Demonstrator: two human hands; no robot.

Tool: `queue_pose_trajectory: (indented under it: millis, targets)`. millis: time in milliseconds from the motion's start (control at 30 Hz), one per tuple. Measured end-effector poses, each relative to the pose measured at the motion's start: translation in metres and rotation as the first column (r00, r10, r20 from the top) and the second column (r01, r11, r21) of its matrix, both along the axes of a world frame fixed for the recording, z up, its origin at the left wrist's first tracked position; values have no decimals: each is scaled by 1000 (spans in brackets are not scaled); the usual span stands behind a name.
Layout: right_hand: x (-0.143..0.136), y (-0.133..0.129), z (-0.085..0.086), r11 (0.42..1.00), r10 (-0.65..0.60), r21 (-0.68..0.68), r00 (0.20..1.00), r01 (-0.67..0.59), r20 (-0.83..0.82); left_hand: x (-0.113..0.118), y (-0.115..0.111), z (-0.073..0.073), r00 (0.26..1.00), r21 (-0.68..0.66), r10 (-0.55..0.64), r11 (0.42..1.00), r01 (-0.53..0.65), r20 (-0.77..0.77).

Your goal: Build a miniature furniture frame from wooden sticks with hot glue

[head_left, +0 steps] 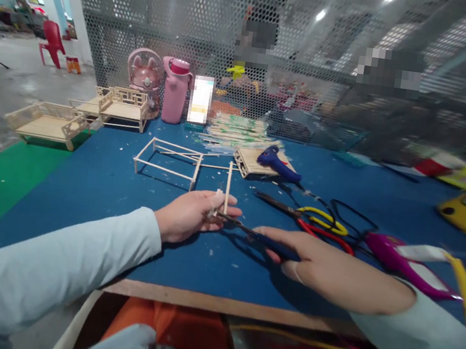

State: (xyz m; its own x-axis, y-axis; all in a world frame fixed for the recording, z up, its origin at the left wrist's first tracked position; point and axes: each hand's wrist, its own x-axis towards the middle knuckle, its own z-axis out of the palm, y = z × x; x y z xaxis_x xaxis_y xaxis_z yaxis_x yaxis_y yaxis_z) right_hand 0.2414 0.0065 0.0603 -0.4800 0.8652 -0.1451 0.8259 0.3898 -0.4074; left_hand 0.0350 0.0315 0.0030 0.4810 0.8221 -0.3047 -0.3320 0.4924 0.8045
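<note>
My left hand [189, 214], closed near the front middle of the table, pinches a thin wooden stick [228, 185] that points upward. A small whitish piece [217, 200] shows at its fingertips. My right hand [311, 262] is wrapped round a tool with dark-blue handles [279, 246] and narrow dark jaws; I cannot tell whether it is scissors or pliers. Its tip reaches the left fingers, at the lower end of the stick. Just beyond the left hand stands an open rectangular frame of wooden sticks [167, 169].
Behind lie a bundle of sticks [234, 132], a slatted wooden panel [251, 162] and a blue glue gun [279, 164]. Red-and-yellow-handled scissors [305, 215], cables and a purple tool [405, 263] lie right. Miniature wooden beds [51, 122], a pink bottle [175, 95] and a phone [200, 100] stand back left.
</note>
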Motion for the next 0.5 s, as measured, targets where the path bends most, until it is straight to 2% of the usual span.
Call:
queue_pose_trajectory:
  millis: [100,133,233,367,433,500]
  targets:
    - [-2,3,0,988,33,-149,999,-30,23,0,-1,-1,1000,8,-14,1000,14,-15]
    - [-3,3,0,986,38,-160,999,-33,27,0,-1,-1,1000,10,-19,1000,19,-25]
    - [-1,2,-4,987,75,-144,997,-70,33,1,-1,0,999,28,-21,999,22,-46]
    - [16,-2,-7,992,81,-107,995,-73,66,0,3,2,995,53,101,994,-100,1]
    - [24,-4,-2,985,6,-172,999,2,43,-1,4,3,993,36,119,992,-119,4]
    - [26,-3,5,969,-154,-206,986,139,-57,-2,3,3,998,25,65,998,-65,2]
